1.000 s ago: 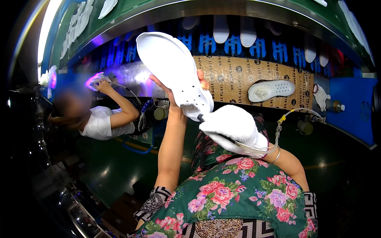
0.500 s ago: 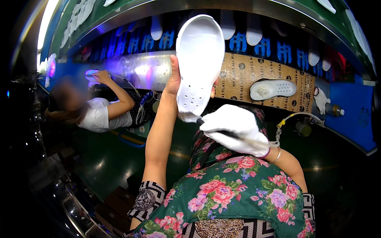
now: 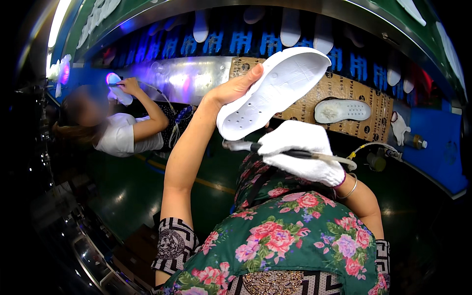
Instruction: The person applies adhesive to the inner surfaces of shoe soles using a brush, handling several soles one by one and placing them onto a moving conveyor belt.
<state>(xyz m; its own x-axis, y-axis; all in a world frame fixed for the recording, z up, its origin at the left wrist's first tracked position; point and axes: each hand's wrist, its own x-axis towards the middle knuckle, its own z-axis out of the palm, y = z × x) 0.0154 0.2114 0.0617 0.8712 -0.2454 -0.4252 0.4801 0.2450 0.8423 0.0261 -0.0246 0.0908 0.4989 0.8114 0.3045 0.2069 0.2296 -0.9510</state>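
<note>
A white shoe sole (image 3: 275,96) with small holes at its near end is gripped along its left edge by my bare left hand (image 3: 236,90). It lies tilted, its rounded far end up to the right. My right hand (image 3: 301,147), in a white glove, is closed around a dark-handled brush (image 3: 246,146) with a hose at its back end. The brush tip is just below the sole's near end; whether the bristles touch it I cannot tell. The left fingers under the sole are mostly hidden.
Printed cardboard (image 3: 351,93) covers the bench, and a second, worn sole (image 3: 342,110) lies on it. To its right are a white glove (image 3: 399,128) and a bottle (image 3: 417,141). Blue racks (image 3: 241,43) line the back. At left a co-worker (image 3: 130,128) holds another sole.
The sole has turned clockwise, its far end swinging right and its face tipping. My left hand has shifted with it. The brush has come slightly away from the near end and now lies more level.
</note>
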